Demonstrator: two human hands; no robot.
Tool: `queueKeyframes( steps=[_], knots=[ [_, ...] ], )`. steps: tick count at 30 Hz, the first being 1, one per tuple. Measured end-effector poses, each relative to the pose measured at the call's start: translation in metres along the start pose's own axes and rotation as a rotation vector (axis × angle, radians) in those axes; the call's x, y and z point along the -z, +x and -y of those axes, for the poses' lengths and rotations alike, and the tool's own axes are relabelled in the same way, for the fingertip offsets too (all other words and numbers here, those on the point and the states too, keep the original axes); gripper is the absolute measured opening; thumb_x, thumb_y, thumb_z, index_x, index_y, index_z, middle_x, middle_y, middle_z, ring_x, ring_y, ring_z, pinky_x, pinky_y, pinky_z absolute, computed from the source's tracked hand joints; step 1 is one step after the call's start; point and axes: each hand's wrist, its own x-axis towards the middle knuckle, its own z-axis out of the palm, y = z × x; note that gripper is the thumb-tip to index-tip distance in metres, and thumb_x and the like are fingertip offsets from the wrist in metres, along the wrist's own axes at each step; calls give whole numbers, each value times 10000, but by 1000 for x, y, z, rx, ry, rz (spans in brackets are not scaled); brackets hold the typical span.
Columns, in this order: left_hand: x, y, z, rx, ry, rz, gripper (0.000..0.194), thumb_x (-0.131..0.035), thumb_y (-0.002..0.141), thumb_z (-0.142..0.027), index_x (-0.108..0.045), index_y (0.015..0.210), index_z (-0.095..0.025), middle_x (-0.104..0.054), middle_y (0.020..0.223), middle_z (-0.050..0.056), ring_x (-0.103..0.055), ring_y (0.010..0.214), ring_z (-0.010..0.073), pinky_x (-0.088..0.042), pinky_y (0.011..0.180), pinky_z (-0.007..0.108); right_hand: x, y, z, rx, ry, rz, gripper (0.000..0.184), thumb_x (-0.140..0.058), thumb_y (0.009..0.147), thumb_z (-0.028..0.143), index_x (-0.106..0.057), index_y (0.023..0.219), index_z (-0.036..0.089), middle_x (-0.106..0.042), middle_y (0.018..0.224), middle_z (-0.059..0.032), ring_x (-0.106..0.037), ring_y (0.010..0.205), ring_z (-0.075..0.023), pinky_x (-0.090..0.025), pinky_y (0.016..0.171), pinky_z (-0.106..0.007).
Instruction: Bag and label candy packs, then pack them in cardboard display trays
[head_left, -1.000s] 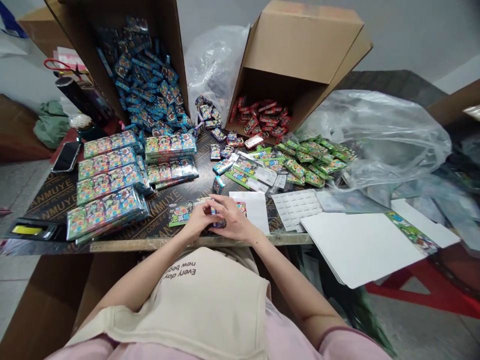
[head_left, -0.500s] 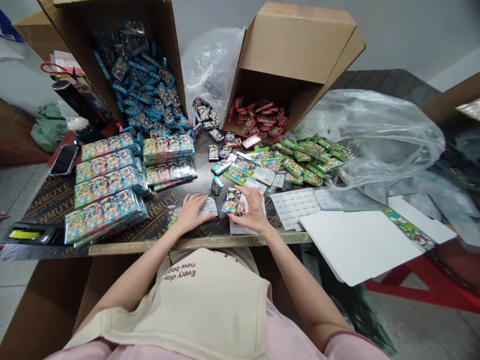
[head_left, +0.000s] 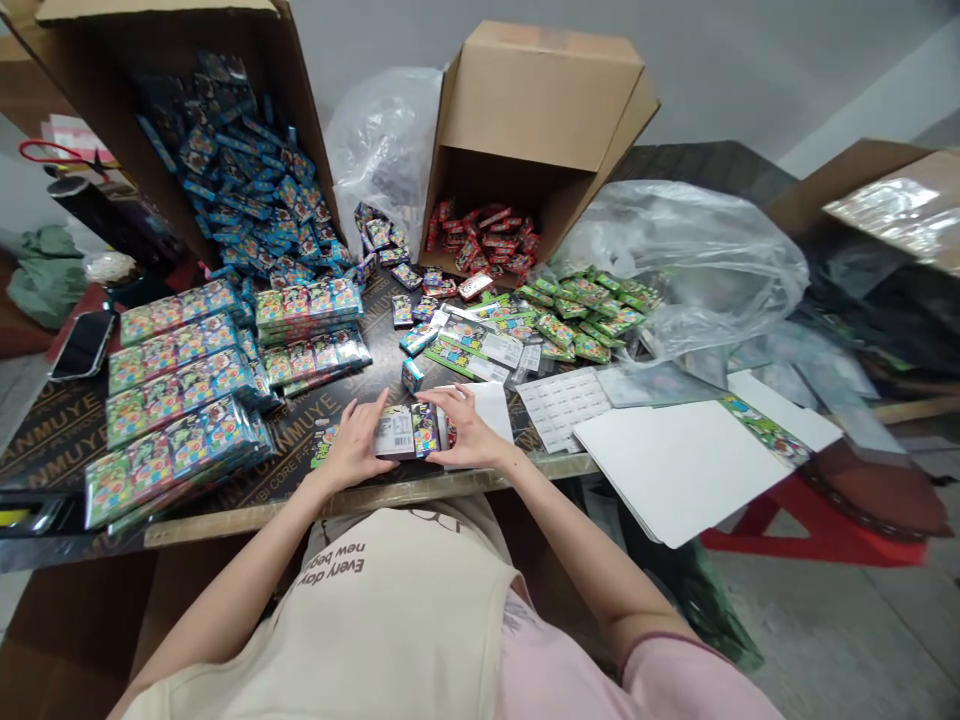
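At the table's front edge, my left hand grips a flat printed packaging sleeve with a barcode panel, thumb below and fingers above. My right hand is closed around small colourful boxes, a purple one foremost, against the sleeve's right end. Whether the boxes are inside the sleeve I cannot tell. Just behind stands a single small blue box. A white sheet lies partly under my right hand.
Stacked multi-packs fill the left. Behind, one carton holds blue boxes and another carton red ones. Green packets and flat sleeves lie right of centre. White boards overhang the right front edge.
My right hand has brought the small boxes leftward against the sleeve. My left hand has gone from lying over the sleeve to gripping it. The view has shifted right.
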Motion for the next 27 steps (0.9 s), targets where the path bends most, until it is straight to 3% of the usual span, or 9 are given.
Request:
queueKeyframes(
  steps=[6,9,11,14,16,19,21,24,27],
  knots=[
    [3,3,-1,96,-16,-119,1149,-764,640,-372,-55,1528,-203,-514,1328,136,-485,1216,322,-336,1064,472,-8,0,6,-68,-38,-188,871,-742,697,551,-373,1422,238,-623,1270,-109,-433,1316,-299,-156,1122,-516],
    [4,6,-1,117,-50,-122,1153,-771,641,-367,-51,1528,-210,-517,1317,132,-505,1186,304,-374,1027,445,-9,1,14,33,2,-81,704,-643,827,461,-355,1438,260,-665,1203,-72,-522,1233,-243,-138,1136,-509],
    [1,8,0,135,-43,-110,1131,-769,643,-355,-79,1526,-201,-512,1318,140,-497,1194,302,-378,1021,446,-1,10,6,45,-4,-117,544,-579,876,417,-439,1384,284,-657,1215,-63,-548,1193,-234,-168,1128,-509],
    [-7,6,4,167,10,-44,1015,-766,646,-357,-237,1494,-181,-516,1309,148,-484,1201,310,-375,1022,456,24,45,-39,-160,-110,-465,394,-536,895,397,-559,1269,275,-635,1224,-86,-518,1198,-263,-268,1072,-498],
    [-15,3,7,171,58,6,899,-757,660,-385,-362,1442,-186,-529,1295,144,-486,1191,317,-372,1021,469,45,77,-84,-342,-252,-596,457,-580,859,411,-554,1280,237,-550,1335,-128,-438,1269,-298,-280,1054,-496],
    [-26,-2,9,164,114,14,807,-734,686,-417,-431,1404,-209,-539,1297,139,-482,1195,323,-360,1030,488,73,120,-147,-615,-433,-501,742,-704,745,405,-434,1397,174,-308,1507,-212,-263,1369,-373,-239,1047,-525],
    [-30,-2,9,160,123,4,796,-729,691,-412,-435,1405,-217,-541,1304,136,-483,1200,322,-357,1038,488,83,141,-176,-728,-497,-409,834,-715,727,398,-358,1440,154,-260,1511,-247,-229,1368,-393,-234,1028,-527],
    [-33,-2,9,164,111,2,795,-733,685,-407,-446,1401,-212,-545,1306,137,-485,1202,323,-370,1036,483,87,159,-195,-778,-541,-326,808,-683,738,388,-352,1428,125,-397,1394,-265,-324,1284,-380,-255,994,-504],
    [-34,-3,10,172,83,-2,808,-742,676,-406,-446,1405,-224,-551,1308,135,-486,1206,326,-378,1034,489,89,164,-195,-790,-549,-295,782,-662,714,326,-372,1403,99,-530,1224,-242,-430,1160,-355,-297,957,-482]
  ],
)
